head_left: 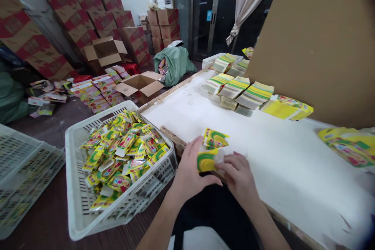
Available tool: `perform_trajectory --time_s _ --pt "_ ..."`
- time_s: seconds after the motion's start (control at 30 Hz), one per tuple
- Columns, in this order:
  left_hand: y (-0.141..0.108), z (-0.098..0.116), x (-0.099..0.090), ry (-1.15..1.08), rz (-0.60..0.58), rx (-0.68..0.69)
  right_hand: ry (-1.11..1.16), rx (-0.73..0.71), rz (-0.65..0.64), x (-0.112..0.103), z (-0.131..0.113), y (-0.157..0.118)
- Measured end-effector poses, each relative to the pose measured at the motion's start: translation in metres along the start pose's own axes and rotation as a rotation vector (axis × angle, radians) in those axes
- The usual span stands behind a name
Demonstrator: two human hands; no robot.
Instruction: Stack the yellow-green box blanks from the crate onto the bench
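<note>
In front of my body, a small yellow-and-green printed carton (207, 161) is held between my hands at the table's edge. My left hand (189, 174) grips its left end, with the thumb standing out below. At the other end, the curled fingers of my right hand (238, 172) press on a pale, blurred part (219, 157) that could be a flap or wrapping; I cannot tell which. Just beyond my fingers, another yellow-and-green carton (216, 139) lies on the white tabletop (181, 105).
A white plastic basket (70, 172) heaped with small yellow cartons (125, 144) stands left of the table. Stacks of flat cartons (234, 86) lie farther back, beside a large cardboard sheet (316, 47). Open cardboard boxes (142, 86) and a green sack (178, 64) are on the floor.
</note>
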State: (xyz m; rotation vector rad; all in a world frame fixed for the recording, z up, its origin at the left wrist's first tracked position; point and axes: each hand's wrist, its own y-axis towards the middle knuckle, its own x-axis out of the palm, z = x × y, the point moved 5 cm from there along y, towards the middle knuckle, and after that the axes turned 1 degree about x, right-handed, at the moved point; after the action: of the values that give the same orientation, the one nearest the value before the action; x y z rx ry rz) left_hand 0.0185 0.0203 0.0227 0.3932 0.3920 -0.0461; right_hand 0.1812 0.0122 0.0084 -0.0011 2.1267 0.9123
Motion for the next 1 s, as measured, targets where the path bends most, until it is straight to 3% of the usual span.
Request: perform_trajectory --time_s 0.07,0.1,0.17,0.23,0.33,0.4,0.53,0.67,0.73,0.8,0.9,1.0 --pt "0.0 -0.006 0.013 0.059 -0.211 -0.058 0.065 -0.036 0.006 0.0 -0.009 0.0" --pt "-0.001 -0.01 0.018 0.069 -0.26 -0.095 0.099 0.024 0.068 -0.002 -0.008 0.0" --pt "-0.005 -0.018 0.026 0.09 -0.277 -0.141 0.224 0.241 0.235 -0.005 -0.001 -0.003" --pt "-0.009 -0.02 0.031 0.112 -0.239 -0.15 0.471 0.484 0.284 0.004 0.009 -0.008" --pt "-0.015 -0.014 0.04 0.132 -0.247 -0.091 0.864 0.741 0.089 0.033 0.013 -0.014" --pt "-0.017 -0.007 0.045 0.143 -0.285 -0.02 1.017 0.838 -0.024 0.047 0.011 -0.018" --pt "-0.016 -0.003 0.044 0.173 -0.29 0.019 1.075 0.843 -0.075 0.05 0.006 -0.02" --pt "-0.018 -0.01 0.045 0.118 -0.332 -0.04 0.789 0.628 -0.082 0.035 -0.002 -0.016" --pt "-0.019 -0.014 0.044 0.076 -0.293 -0.03 0.661 0.462 -0.163 0.032 -0.009 -0.014" --pt "-0.018 -0.018 0.038 0.075 -0.142 -0.011 0.576 0.388 -0.169 0.029 -0.009 -0.014" --pt "-0.016 -0.027 0.025 -0.016 0.127 -0.09 0.547 0.531 -0.002 0.027 0.008 -0.017" --pt "-0.013 -0.037 0.025 -0.487 0.235 -0.266 0.56 0.63 0.08 0.033 0.018 -0.021"
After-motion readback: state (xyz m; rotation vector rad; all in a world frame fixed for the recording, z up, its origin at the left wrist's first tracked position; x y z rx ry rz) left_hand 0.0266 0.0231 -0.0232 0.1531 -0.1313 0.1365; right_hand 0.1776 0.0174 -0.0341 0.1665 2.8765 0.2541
